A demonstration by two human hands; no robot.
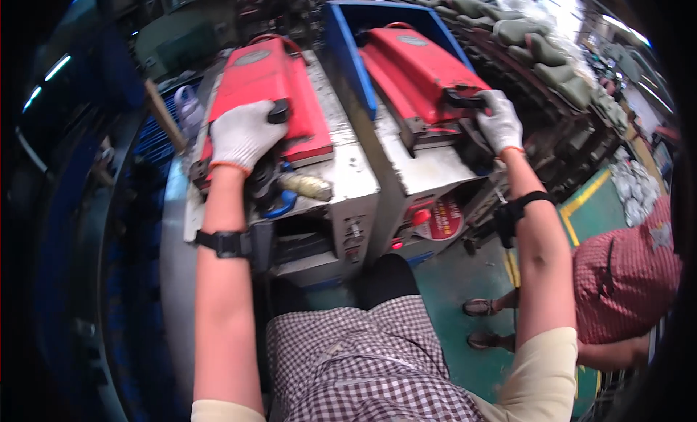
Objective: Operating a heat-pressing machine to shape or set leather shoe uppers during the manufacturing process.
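My left hand (245, 134), in a white knit glove, is closed around a black handle (278, 111) at the near end of the left red machine cover (250, 77). My right hand (499, 121), gloved the same way, grips the black handle (462, 100) of the right red cover (417, 68). Both covers lie lengthwise, side by side, on white machine bodies (356, 171). Just below my left hand are a pale yellowish wrapped roll (308, 186) and a blue curved piece (282, 204).
Blue metal panels (351, 59) surround the right cover. Green-grey padded shapes (555, 63) line a rack at the right. A person in a red checked garment (624, 284) stands at the lower right. A red button (421, 217) sits on the machine front, and a pale purple bottle (189, 108) stands left.
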